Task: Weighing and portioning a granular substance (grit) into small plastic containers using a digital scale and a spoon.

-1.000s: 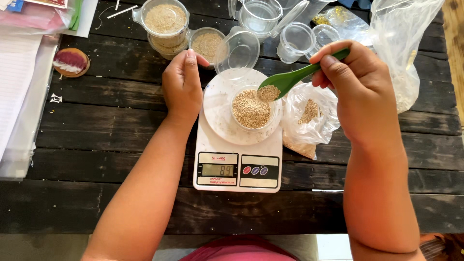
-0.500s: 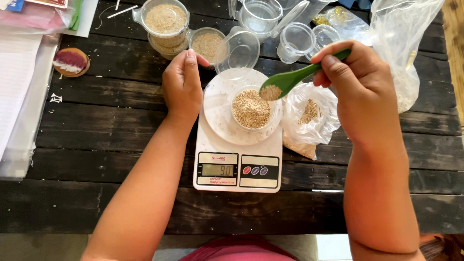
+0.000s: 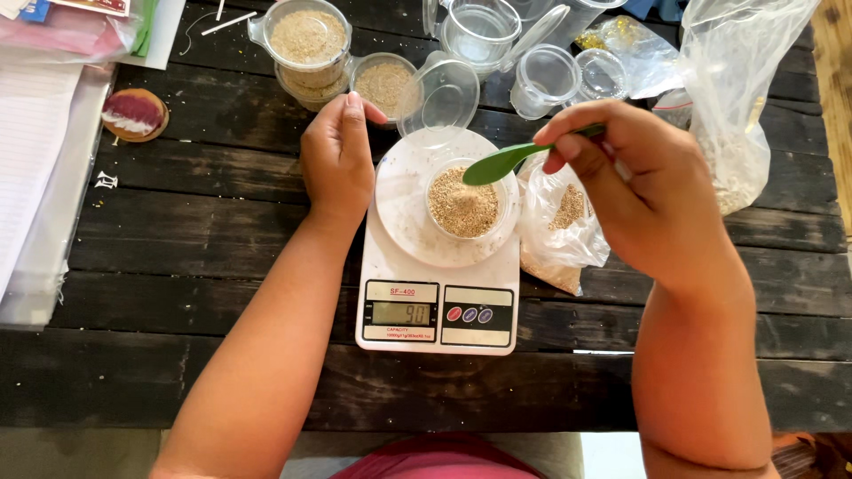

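Grain [image 3: 461, 209], pale and coarse, fills a small clear cup [image 3: 508, 206] that stands on the round platter of a white kitchen scale [image 3: 437, 312], near the middle of the dark plank table [image 3: 177, 239]; the right hand [image 3: 641, 182] pinches the handle of a green spoon [image 3: 502, 161] between thumb and fingers, its bowl hanging over the cup's far rim, tilted; whether anything lies in the spoon cannot be told; the left hand [image 3: 337, 160] rests beside the scale's platter, fingers curled loosely and closed on nothing, its thumb side against the platter's left edge; just right of the scale lies a small plastic bag [image 3: 559, 222] with more of the grain inside, touching the scale's side; behind the left hand stand filled clear cups [image 3: 307, 43], one stacked on another, and an open one beside them with its hinged lid thrown back; empty clear cups [image 3: 543, 80] stand farther right; a larger clear bag [image 3: 732, 98] stands at the right edge of the table; a small round brown dish [image 3: 133, 113] lies well apart at the left, near stacked papers [image 3: 35, 151].
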